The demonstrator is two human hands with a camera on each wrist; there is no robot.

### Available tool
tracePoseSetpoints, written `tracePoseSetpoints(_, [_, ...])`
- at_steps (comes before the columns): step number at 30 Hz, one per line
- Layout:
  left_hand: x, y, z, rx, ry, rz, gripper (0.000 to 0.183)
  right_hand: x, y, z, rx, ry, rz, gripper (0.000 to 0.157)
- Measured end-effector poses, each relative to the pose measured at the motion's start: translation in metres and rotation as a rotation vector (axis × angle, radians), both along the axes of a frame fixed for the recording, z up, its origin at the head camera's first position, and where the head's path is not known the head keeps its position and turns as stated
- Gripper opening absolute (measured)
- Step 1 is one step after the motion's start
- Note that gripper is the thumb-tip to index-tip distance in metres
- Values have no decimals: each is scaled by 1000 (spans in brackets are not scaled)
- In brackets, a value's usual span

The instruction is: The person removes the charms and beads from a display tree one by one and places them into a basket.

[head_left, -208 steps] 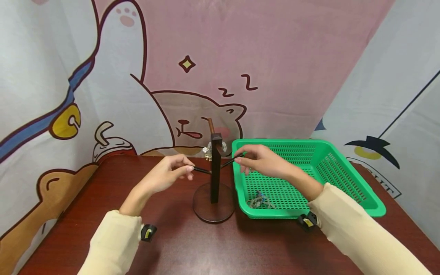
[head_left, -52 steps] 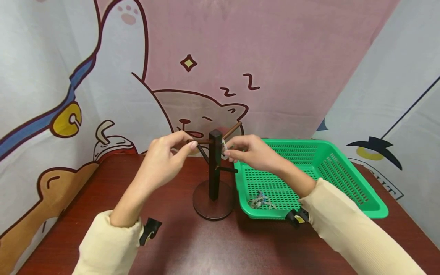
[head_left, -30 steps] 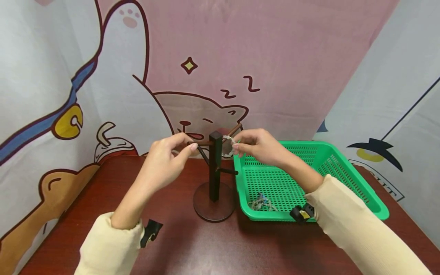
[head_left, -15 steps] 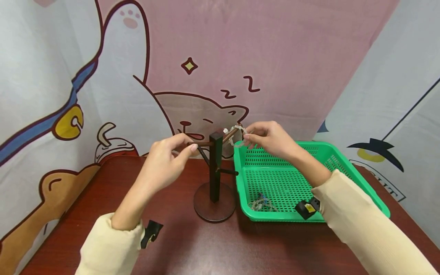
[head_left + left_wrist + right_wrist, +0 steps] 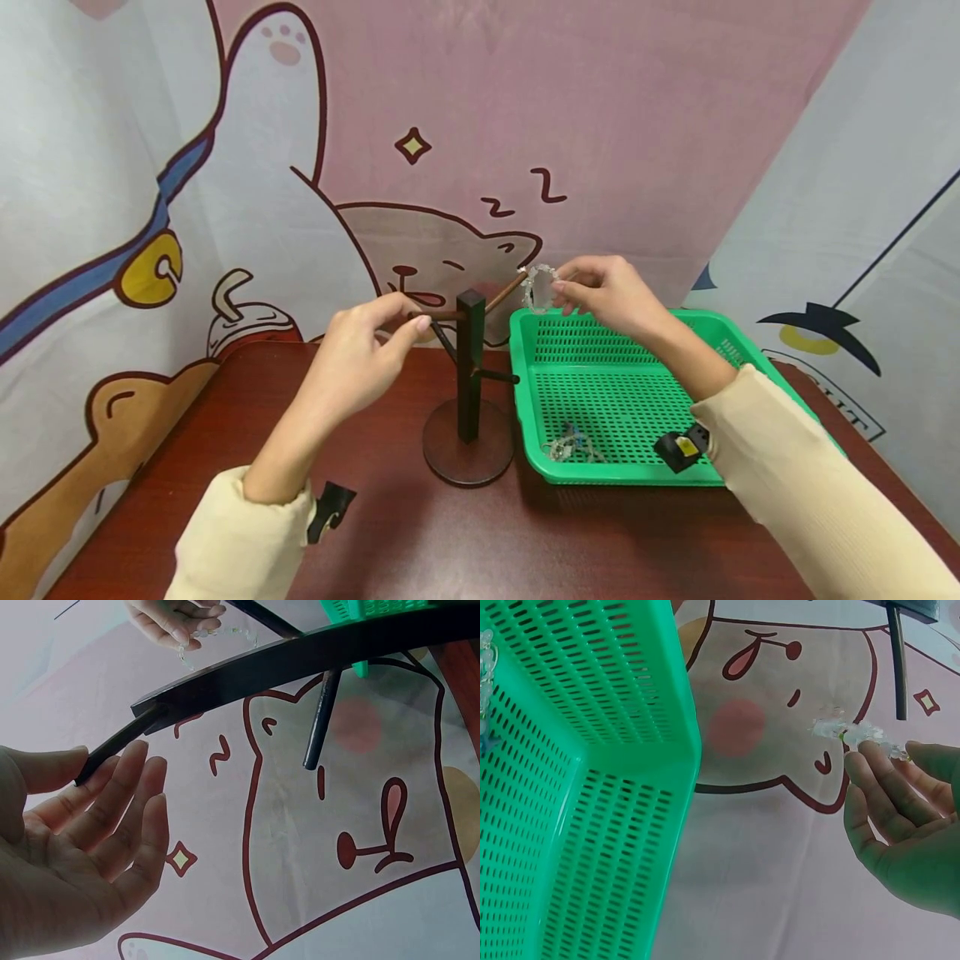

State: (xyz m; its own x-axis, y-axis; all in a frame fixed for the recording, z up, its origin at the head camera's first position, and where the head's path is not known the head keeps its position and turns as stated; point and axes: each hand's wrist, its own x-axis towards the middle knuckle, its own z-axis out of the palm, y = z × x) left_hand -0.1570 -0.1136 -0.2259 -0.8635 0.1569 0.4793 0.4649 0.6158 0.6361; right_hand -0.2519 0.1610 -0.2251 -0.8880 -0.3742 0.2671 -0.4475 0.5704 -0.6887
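A dark wooden stand (image 5: 470, 367) with a round base and several pegs stands upright on the table. My left hand (image 5: 363, 346) pinches the end of its upper left peg (image 5: 447, 315) between thumb and fingers, as the left wrist view also shows. Between the thumb and fingertips of my right hand (image 5: 611, 292) is a clear beaded bracelet (image 5: 527, 297), held up as an open loop. In the head view the loop's left side overlaps the tip of the upper right peg (image 5: 504, 293). The right wrist view shows the bracelet (image 5: 862, 735) edge-on.
A green plastic basket (image 5: 531, 433) sits right of the stand, below my right hand. Several tangled beaded bracelets (image 5: 573, 447) lie in its near left corner. Two lower pegs stick out from the post. A printed cloth (image 5: 637, 150) hangs behind the reddish table (image 5: 420, 542).
Earlier both hands held the lower pegs and the stand was turned differently. Since then the right hand has drawn the bracelet outward along the upper right peg to its tip; the left hand stayed.
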Motion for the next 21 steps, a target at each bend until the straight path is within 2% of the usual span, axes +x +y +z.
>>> tracePoseSetpoints(10, [-1, 0, 0, -7, -9, 4, 10, 5, 16, 1, 65, -10, 18, 18])
tracePoseSetpoints(21, [-1, 2, 0, -11, -14, 4, 10, 19, 34, -1, 134, -49, 24, 14])
